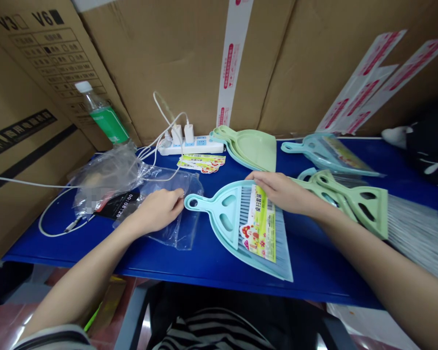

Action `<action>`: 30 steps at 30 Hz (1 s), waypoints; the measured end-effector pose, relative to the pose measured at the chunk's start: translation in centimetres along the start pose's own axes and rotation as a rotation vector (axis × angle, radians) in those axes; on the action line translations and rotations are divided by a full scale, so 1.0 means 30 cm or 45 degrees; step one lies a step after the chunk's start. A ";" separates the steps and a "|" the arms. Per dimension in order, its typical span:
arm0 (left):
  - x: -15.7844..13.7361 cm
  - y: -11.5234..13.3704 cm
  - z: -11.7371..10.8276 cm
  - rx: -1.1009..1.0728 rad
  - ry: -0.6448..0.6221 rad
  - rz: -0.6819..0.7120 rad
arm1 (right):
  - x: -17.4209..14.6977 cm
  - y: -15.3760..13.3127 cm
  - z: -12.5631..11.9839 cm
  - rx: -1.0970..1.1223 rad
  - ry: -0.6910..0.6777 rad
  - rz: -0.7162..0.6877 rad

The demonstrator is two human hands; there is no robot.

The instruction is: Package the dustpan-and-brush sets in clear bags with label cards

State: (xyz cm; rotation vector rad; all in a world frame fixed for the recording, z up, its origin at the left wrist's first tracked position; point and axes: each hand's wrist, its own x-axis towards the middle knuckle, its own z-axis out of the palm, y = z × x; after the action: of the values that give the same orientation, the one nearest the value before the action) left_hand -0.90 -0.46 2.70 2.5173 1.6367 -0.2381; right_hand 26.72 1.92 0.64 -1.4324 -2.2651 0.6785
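Note:
A light blue dustpan [219, 228] lies in front of me, its handle pointing left. A matching blue brush [282, 233] is nested in it, with a yellow printed card [262, 226] lying over the bristles. My right hand [277, 189] grips the set by its far right edge, thumb and fingers around the rim and card. Just left of the handle is my left hand [160, 210], its fingers pinched together on the edge of a clear plastic bag [184, 231]. The exact pinch point is partly hidden by the fingers.
Green dustpans [257, 148] are stacked at the back, beside printed cards [202, 163] and a power strip [209, 146]. Green brushes [368, 206] lie right, below a bagged blue set [336, 153]. Left are crumpled bags [107, 170], a phone [122, 204], cables and a bottle [107, 121].

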 end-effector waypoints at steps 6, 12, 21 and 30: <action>0.001 -0.010 -0.006 -0.071 0.011 -0.046 | -0.003 -0.011 -0.003 -0.006 -0.021 0.042; -0.002 -0.011 -0.008 -0.248 0.056 0.045 | 0.000 -0.006 0.010 0.003 -0.009 -0.012; 0.000 -0.010 -0.002 -0.372 0.096 0.145 | -0.005 0.002 0.016 0.062 -0.058 -0.101; -0.006 0.000 0.002 -0.444 0.080 0.203 | -0.014 -0.037 0.022 0.082 -0.094 -0.038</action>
State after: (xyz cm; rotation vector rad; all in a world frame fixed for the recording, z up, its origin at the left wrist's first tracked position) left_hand -0.96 -0.63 2.66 2.3865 1.3478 0.1337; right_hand 25.73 1.00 0.72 -1.3621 -2.2937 0.7998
